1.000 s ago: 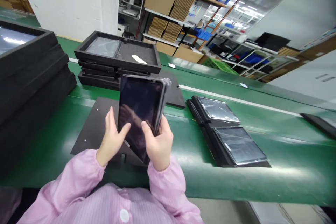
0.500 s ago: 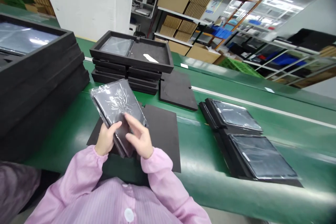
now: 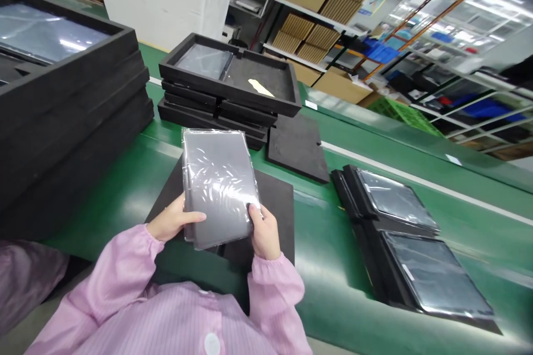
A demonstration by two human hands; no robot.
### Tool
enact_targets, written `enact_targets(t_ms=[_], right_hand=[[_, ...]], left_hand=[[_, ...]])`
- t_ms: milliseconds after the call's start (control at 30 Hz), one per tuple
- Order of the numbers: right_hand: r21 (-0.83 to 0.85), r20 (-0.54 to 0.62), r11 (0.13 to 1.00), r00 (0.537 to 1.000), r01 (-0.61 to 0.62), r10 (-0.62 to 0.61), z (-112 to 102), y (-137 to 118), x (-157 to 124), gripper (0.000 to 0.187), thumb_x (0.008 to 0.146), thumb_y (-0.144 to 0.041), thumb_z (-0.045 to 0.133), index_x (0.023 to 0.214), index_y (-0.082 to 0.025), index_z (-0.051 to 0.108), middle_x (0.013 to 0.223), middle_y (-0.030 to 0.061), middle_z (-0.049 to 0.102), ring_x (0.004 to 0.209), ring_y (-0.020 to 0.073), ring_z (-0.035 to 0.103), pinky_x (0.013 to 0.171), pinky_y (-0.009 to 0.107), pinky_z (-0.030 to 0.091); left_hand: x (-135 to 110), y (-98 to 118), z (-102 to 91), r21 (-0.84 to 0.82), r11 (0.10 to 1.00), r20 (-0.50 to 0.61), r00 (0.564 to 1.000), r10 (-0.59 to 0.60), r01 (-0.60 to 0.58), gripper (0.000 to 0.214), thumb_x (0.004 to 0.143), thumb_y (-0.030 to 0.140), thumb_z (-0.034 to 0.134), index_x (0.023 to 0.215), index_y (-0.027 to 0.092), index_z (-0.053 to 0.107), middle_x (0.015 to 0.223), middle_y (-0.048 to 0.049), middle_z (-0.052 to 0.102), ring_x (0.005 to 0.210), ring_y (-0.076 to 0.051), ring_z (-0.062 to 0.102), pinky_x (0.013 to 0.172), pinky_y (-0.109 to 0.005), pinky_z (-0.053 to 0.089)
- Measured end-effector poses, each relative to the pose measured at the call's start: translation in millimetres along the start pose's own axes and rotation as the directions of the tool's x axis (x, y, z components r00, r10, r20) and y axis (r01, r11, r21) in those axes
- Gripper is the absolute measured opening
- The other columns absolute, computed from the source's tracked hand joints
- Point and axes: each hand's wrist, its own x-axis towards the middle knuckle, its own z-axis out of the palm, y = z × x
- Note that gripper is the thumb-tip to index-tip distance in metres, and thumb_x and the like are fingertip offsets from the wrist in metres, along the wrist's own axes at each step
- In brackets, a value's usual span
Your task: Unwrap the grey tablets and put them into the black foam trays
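A flat dark tablet-like panel in clear plastic wrap [image 3: 220, 177] is held up in front of me, its glossy face towards me; a second layer shows along its left edge. My left hand [image 3: 172, 219] grips its lower left side, thumb across the face. On the lower right edge my right hand [image 3: 264, 230] is closed, thumb on top and fingers behind. Below the panel, a black foam sheet [image 3: 277, 205] lies on the green work surface [image 3: 320, 233].
Behind stands a stack of black foam trays [image 3: 187, 80], the top one holding a wrapped panel and a paper scrap. A taller foam tray stack [image 3: 75, 116] rises at left. Another foam board [image 3: 297, 147] lies behind. At right, wrapped panels [image 3: 437, 274] rest on black foam.
The wrapped panel has turned from a tilt to nearly upright and faces me more squarely. My right hand has moved from its face to its right edge. The view has shifted slightly.
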Motion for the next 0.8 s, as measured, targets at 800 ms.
enact_targets(t_ms=[800], right_hand=[[0.286, 0.807, 0.575, 0.131, 0.766, -0.576, 75, -17, -52, 0.027, 0.098, -0.035, 0.052, 0.087, -0.021, 0.074, 0.102, -0.0031, 0.079, 0.116, 0.0074, 0.066, 0.119, 0.022, 0.027]], left_hand=[[0, -23, -6.3, 0.21, 0.975, 0.028, 0.997, 0.066, -0.07, 0.061, 0.065, 0.024, 0.078, 0.121, 0.017, 0.055, 0.126, -0.0117, 0.067, 0.123, -0.031, 0.059, 0.112, -0.048, 0.04]])
